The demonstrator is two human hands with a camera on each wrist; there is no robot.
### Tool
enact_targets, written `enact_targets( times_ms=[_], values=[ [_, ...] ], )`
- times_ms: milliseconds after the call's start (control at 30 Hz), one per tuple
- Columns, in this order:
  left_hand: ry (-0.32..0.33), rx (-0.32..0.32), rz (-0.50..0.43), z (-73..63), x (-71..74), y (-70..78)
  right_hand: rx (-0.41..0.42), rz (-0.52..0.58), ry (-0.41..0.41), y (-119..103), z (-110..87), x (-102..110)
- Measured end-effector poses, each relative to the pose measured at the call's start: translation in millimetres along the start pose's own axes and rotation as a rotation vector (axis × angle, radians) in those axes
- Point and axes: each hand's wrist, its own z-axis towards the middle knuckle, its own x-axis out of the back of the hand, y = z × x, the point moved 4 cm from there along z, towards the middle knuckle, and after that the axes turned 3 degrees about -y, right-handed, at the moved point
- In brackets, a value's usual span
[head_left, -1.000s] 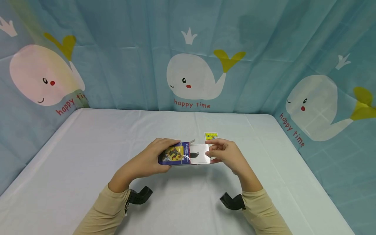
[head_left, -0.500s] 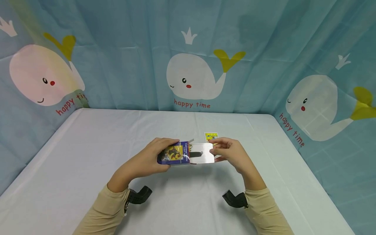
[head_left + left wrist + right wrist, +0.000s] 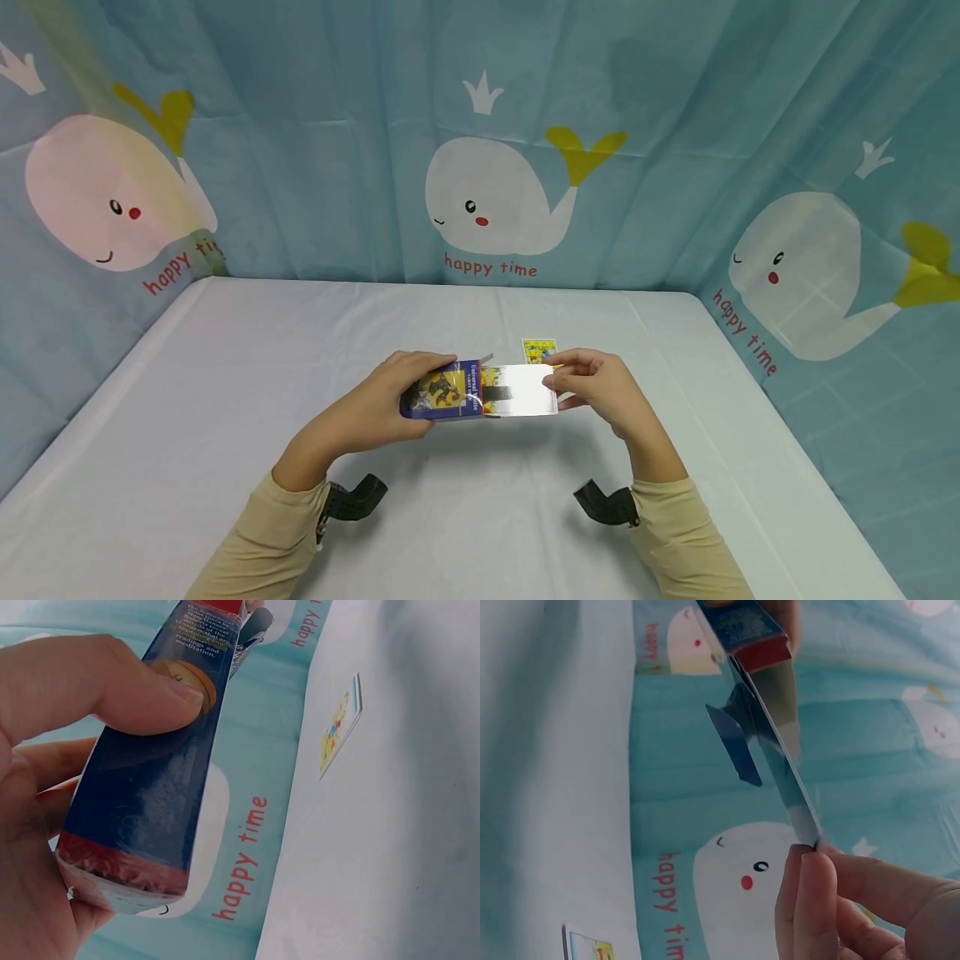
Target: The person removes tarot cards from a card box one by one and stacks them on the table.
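Note:
My left hand (image 3: pixel 384 398) grips a blue tarot card box (image 3: pixel 447 392) above the table, its thumb lying along the box's narrow side (image 3: pixel 142 787) in the left wrist view. The box's right end is open, with a blue flap (image 3: pixel 735 746) sticking out in the right wrist view. A thin, shiny white card (image 3: pixel 527 390) juts from that end, its outer edge pinched between the thumb and fingers of my right hand (image 3: pixel 600 387). Yellow printing (image 3: pixel 490 378) shows beside the white card at the box mouth. The white card's inner end is hidden.
On the white tabletop (image 3: pixel 315 325), a small yellow picture card (image 3: pixel 537 348) lies beyond my right hand; it looks like a thin stack in the left wrist view. A blue whale-print curtain (image 3: pixel 337 167) surrounds the table's back and sides. Black wrist mounts (image 3: pixel 356 498) stick out from the sleeves.
My right hand has moved right, drawing the white card further out of the box. Yellow printing has come into view at the box mouth. The left hand and box have shifted slightly left.

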Motion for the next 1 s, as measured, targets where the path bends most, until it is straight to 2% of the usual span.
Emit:
enact_targets(
  times_ms=[267,733,1000],
  values=[
    [-0.004,-0.007,-0.012,1.5,-1.4,-0.6,0.018,0.003,0.0,-1,-1.3,9],
    [-0.022,0.002,-0.018,1.3,-2.8,0.6,0.012,-0.017,0.006,-1,-0.8,10],
    [-0.036,0.014,-0.025,1.8,-3.6,0.6,0.007,-0.057,-0.047,1,-0.8,12]
  ],
)
